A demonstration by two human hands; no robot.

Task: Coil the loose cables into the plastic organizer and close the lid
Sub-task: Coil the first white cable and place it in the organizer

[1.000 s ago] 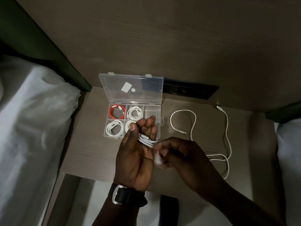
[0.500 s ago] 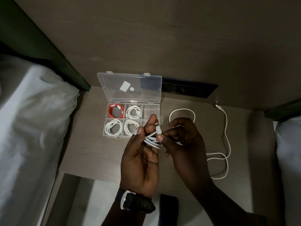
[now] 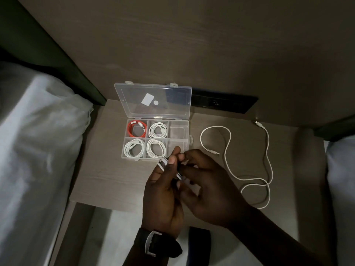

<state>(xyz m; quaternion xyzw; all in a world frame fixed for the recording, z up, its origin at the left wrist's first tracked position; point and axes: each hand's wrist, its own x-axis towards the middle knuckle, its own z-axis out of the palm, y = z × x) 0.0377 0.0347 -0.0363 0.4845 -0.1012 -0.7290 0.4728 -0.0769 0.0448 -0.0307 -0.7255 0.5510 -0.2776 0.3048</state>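
The white cable [image 3: 163, 164] wrapped on the left hand [image 3: 163, 196] was mostly buried, only a few strands peeked out between the fingers, and the right hand [image 3: 207, 191] covered the rest, so couldn't tell where its plug sat. Those hands also blocked the 5 o'clock corner of the organizer [image 3: 189, 140], so no clue what that compartment held. The dark object [image 3: 199, 244] at 6 o'clock was cut off by the bottom edge and too dim to identify. The wall panel [image 3: 222, 102] at 1 o'clock was too dark to make out
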